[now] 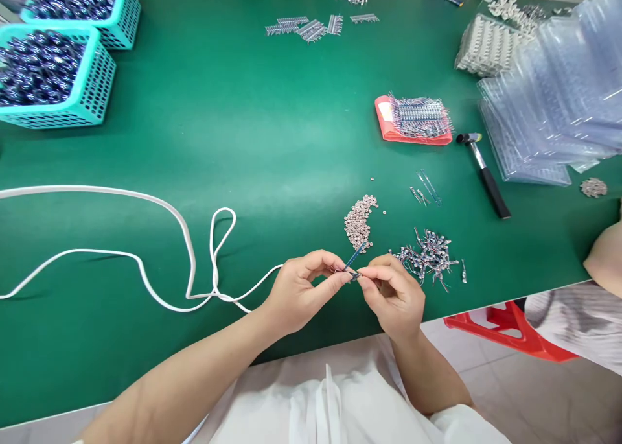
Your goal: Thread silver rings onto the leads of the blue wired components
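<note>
My left hand [301, 288] and my right hand [393, 295] meet just above the near edge of the green table [272, 120]. Both pinch one small blue component with thin wire leads [354, 262], held between the fingertips; the left grips one end, the right the other. Just beyond the fingers lies a curved heap of small round metal discs [360, 218]. To the right of my right hand is a pile of several blue leaded components [427, 255]. A few loose ones [425, 190] lie farther back.
A white cable [146, 256] loops across the left. Two teal baskets [92, 87] of dark blue parts stand far left. A red pad with components [413, 120], a small hammer [483, 172], stacked clear trays [549, 100] and another person's arm [605, 256] are on the right.
</note>
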A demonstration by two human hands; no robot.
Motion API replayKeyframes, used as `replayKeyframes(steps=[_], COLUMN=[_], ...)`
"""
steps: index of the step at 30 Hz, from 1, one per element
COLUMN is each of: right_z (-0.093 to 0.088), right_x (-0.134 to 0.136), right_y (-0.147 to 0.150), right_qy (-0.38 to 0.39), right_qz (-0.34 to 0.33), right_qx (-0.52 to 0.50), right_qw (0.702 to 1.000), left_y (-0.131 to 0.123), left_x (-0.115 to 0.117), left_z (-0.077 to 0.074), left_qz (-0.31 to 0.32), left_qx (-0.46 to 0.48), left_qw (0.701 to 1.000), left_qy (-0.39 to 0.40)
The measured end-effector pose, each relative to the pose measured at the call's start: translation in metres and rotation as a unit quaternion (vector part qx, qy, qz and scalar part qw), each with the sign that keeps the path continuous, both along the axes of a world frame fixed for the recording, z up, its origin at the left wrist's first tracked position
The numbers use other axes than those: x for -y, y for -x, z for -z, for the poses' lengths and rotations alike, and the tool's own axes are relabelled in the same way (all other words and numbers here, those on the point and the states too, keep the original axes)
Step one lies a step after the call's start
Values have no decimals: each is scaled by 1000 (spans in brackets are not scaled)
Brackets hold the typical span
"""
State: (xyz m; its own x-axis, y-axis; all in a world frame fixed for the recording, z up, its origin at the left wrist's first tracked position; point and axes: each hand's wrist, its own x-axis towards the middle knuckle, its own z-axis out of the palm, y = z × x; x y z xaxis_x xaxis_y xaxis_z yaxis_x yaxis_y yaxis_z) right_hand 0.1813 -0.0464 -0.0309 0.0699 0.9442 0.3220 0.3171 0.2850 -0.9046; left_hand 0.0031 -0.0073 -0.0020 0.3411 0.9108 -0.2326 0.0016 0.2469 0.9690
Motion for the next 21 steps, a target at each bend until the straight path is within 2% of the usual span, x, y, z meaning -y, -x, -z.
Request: replayKeyframes(steps=[9, 14, 17, 21], right_z=[-2, 0, 0, -3], right_x=[1, 1, 0, -4], right_y=[-1, -2, -5, -12], right_qy=[39, 37, 47, 113], right_qz=[-22, -20, -38, -94], right_qx=[-29, -12, -19, -69], right_qw=[999, 999, 998, 987], left_y=[1, 3, 4, 5], left_x=[-2, -4, -5, -7], left_z=[-3, -5, -5, -4], left_qz=[19, 38, 50, 69], left_qx=[-43, -65, -66, -38], left_qw=[998, 994, 994, 996], left_qy=[-44, -78, -75, -32])
